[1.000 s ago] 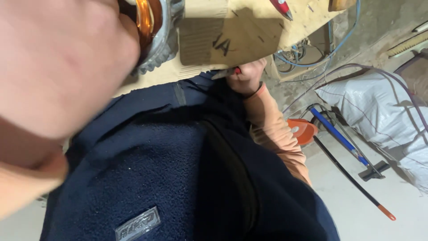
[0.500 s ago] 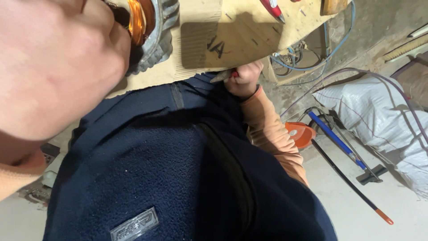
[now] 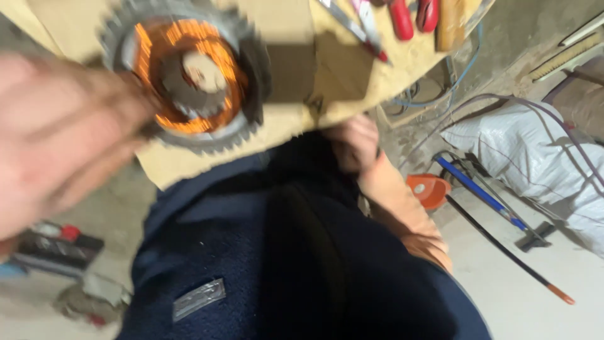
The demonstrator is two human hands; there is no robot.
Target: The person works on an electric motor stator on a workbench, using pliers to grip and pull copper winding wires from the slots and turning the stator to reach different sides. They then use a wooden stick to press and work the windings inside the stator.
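Since half a second ago your left hand (image 3: 56, 145) has slid left, baring the whole stator (image 3: 185, 75) with its copper windings. It lies on the tabletop (image 3: 327, 69), fingers touching its left rim; blur hides their grip. Your right hand (image 3: 355, 141) is curled under the tabletop edge, grip unclear.

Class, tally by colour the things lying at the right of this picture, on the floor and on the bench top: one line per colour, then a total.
Red: 2, the tool handles on the bench
Orange: 1, the funnel
Blue: 1, the long handle
White: 1, the sack
Total: 5
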